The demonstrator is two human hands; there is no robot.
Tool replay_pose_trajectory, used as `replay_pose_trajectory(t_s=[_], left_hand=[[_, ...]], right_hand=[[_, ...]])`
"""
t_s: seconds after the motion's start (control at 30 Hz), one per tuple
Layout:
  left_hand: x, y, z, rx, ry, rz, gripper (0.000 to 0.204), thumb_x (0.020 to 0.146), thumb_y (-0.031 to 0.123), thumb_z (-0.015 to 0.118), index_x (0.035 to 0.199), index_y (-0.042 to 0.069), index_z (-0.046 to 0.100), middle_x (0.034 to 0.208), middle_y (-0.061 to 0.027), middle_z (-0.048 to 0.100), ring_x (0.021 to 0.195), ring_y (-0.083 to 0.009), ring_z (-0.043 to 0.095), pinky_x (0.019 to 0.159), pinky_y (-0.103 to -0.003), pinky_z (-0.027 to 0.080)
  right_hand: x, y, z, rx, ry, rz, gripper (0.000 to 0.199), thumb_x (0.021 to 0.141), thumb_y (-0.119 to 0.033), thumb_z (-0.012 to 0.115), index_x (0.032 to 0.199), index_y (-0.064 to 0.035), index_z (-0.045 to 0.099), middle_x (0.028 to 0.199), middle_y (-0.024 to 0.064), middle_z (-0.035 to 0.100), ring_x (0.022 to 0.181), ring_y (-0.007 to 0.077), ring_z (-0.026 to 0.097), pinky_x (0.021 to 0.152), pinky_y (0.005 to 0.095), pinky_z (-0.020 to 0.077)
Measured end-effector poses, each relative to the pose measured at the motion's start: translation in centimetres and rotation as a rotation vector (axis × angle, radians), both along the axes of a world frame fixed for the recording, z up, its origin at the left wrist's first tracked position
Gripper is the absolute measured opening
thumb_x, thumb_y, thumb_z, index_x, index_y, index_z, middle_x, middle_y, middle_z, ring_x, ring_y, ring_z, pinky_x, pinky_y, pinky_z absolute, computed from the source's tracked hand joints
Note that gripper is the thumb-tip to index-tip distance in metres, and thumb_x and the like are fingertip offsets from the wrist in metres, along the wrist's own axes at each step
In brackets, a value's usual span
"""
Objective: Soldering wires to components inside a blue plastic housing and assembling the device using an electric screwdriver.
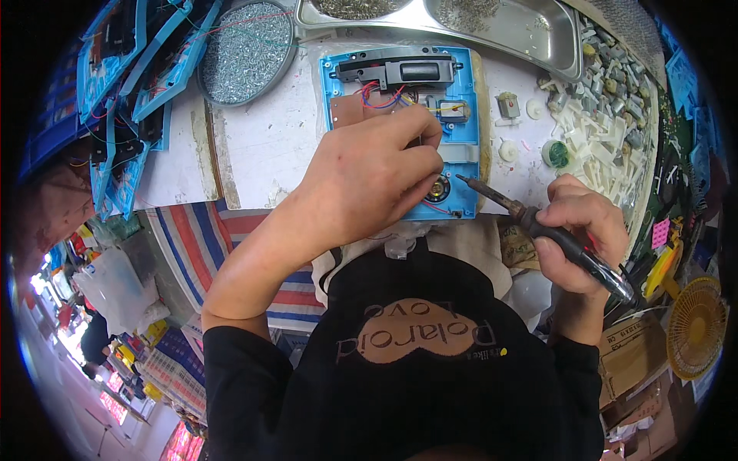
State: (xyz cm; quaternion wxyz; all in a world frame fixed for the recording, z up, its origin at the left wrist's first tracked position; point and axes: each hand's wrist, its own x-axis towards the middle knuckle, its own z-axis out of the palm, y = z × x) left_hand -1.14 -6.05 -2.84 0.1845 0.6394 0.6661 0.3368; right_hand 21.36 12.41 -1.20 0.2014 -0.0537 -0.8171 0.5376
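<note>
1. A worker's left hand (369,180) lies on a blue plastic housing (403,131) at the front of a white bench (261,138), fingers curled and pinching thin wires inside it; a black part sits at the housing's far end, a small round speaker (438,188) at its near edge.
2. The right hand (584,230) grips a soldering iron (538,223) by its black handle, tip aimed at the speaker corner and just short of it.
3. Risk, as judged: the tip stands near the left fingers, so a slip could burn them; lingering on the plastic could melt the shell; the loose wires could scorch if brushed.
4. A round tray of screws (246,50) and a steel tray (507,27) stand at the far edge; white plastic parts (600,115) are heaped right.
5. Packages and signs: brown cartons (630,361) lie low right beside a yellow fan (696,326), a pink tag (659,233) above them; clear bags (115,288) sit low left. Print too small to tell.
</note>
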Motion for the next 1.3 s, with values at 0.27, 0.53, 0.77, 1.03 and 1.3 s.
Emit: replay_pose_trajectory(t_s=[0.27, 0.53, 0.77, 1.03, 1.3], left_hand=[[0.2, 0.0, -0.1, 0.017, 0.041, -0.008, 0.021, 0.073, 0.000, 0.081, 0.090, 0.007, 0.069, 0.096, -0.0062, 0.062, 0.083, -0.0258, 0.067, 0.068, -0.035, 0.055], [0.2, 0.0, -0.4, 0.028, 0.064, -0.027, 0.013, 0.076, 0.006, 0.076, 0.085, 0.007, 0.066, 0.097, -0.0055, 0.060, 0.083, -0.0260, 0.066, 0.067, -0.038, 0.054], [0.0, 0.1, -0.5, 0.032, 0.102, -0.063, 0.013, 0.075, 0.010, 0.074, 0.085, 0.008, 0.065, 0.102, -0.0056, 0.060, 0.086, -0.0262, 0.066, 0.069, -0.039, 0.054], [0.0, -0.1, -0.4, 0.043, 0.102, -0.052, 0.020, 0.073, 0.003, 0.079, 0.089, 0.009, 0.067, 0.097, -0.0056, 0.063, 0.083, -0.0260, 0.068, 0.066, -0.036, 0.055], [-0.1, 0.3, -0.2, 0.029, 0.087, -0.071, 0.019, 0.074, 0.005, 0.078, 0.088, 0.007, 0.066, 0.100, -0.0084, 0.064, 0.085, -0.0278, 0.067, 0.069, -0.038, 0.055]], right_hand=[[-0.5, -0.3, 0.1, 0.026, -0.027, 0.020, 0.024, 0.071, -0.008, 0.079, 0.093, -0.0031, 0.071, 0.062, 0.0035, 0.056, 0.056, 0.0211, 0.052, 0.055, 0.0324, 0.0408], [-0.9, -0.4, 0.1, 0.037, -0.070, 0.050, 0.024, 0.071, -0.007, 0.079, 0.094, -0.0041, 0.072, 0.061, 0.0024, 0.055, 0.057, 0.0221, 0.054, 0.056, 0.0329, 0.0422], [-1.1, -0.5, 0.5, 0.029, -0.115, 0.026, 0.025, 0.071, -0.006, 0.079, 0.095, -0.0048, 0.072, 0.061, 0.0017, 0.054, 0.057, 0.0209, 0.055, 0.057, 0.0327, 0.0427], [1.6, 0.5, 1.2, -0.099, -0.090, -0.062, 0.026, 0.074, -0.008, 0.078, 0.097, 0.0002, 0.069, 0.065, 0.0025, 0.056, 0.061, 0.0169, 0.054, 0.064, 0.0302, 0.0432], [15.4, 7.3, 2.0, -0.417, 0.132, -0.739, 0.029, 0.094, -0.011, 0.066, 0.117, 0.0036, 0.057, 0.102, 0.0113, 0.064, 0.103, 0.0224, 0.068, 0.097, 0.0390, 0.0551]])
